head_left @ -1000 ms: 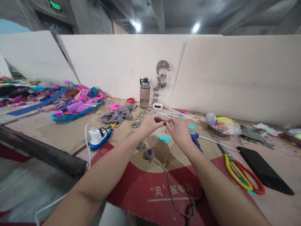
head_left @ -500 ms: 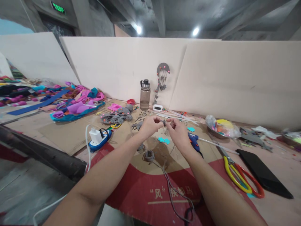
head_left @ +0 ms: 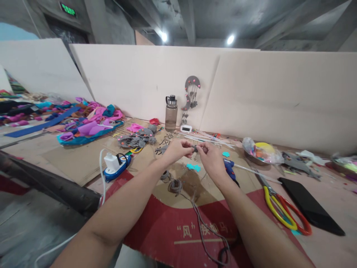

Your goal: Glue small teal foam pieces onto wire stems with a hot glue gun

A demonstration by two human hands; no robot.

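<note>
Between my two hands is a small grey felt piece (head_left: 195, 148), pinched from both sides. My left hand (head_left: 180, 152) closes its thumb and fingers on the left end. On the other end, my right hand (head_left: 209, 158) pinches with thumb and forefinger; the fingers hide most of the piece. Beneath the hands lie turquoise felt cutouts (head_left: 193, 167) on the cardboard (head_left: 164, 201). A coil of grey cord (head_left: 175, 186) rests below, its loose strands trailing to the front edge. Beside my right hand is a blue glue gun (head_left: 229, 169) with a clear glue stick in it.
Scissors (head_left: 275, 208) with yellow and red handles and a black phone (head_left: 311, 206) lie at right. A bottle (head_left: 171, 115) stands by the white board. Left are a blue power strip (head_left: 117, 169), grey felt pieces (head_left: 136, 137) and colourful felt scraps (head_left: 92, 126). A metal bowl (head_left: 255, 160) stands right.
My fingers have shifted slightly around the small grey felt piece, with the hands still together. The whole view has moved a little; the other things lie as before.
</note>
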